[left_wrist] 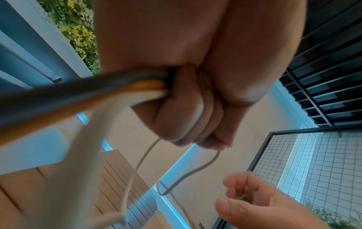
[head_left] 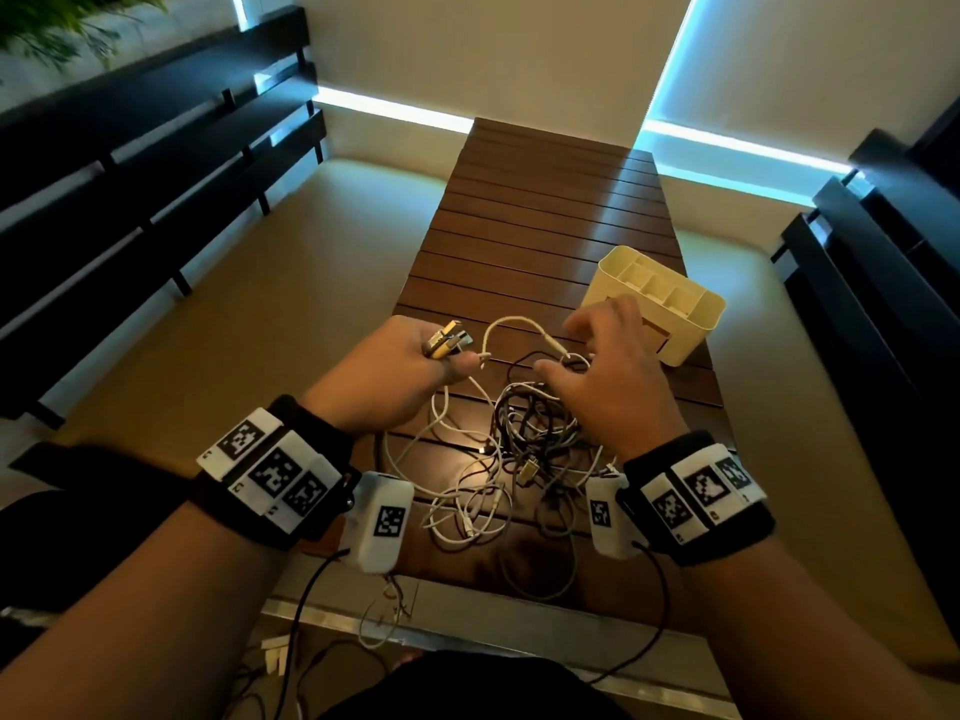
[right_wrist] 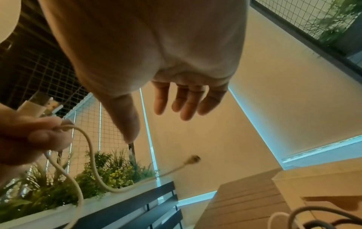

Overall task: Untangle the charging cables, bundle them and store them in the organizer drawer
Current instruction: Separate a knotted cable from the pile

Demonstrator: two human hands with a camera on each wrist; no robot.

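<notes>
A tangle of black and white charging cables [head_left: 524, 449] lies on the near end of the slatted wooden table [head_left: 545, 220]. My left hand [head_left: 415, 361] grips several cable plug ends [head_left: 447, 341], dark, yellow and white [left_wrist: 149, 86], above the table's left edge. A white cable [head_left: 511, 324] loops from that hand toward the right, its free plug [right_wrist: 192, 159] hanging in the air. My right hand [head_left: 597, 356] hovers over the tangle with fingers [right_wrist: 186, 102] spread and holding nothing. A cream organizer [head_left: 654, 298] stands just beyond the right hand.
Dark slatted benches [head_left: 130, 200] run along both sides of the table. The organizer has open top compartments and a front slot [head_left: 655, 332]. Some cables trail off the table's near edge [head_left: 384, 610]. A planter with greenery [right_wrist: 88, 178] lines the railing.
</notes>
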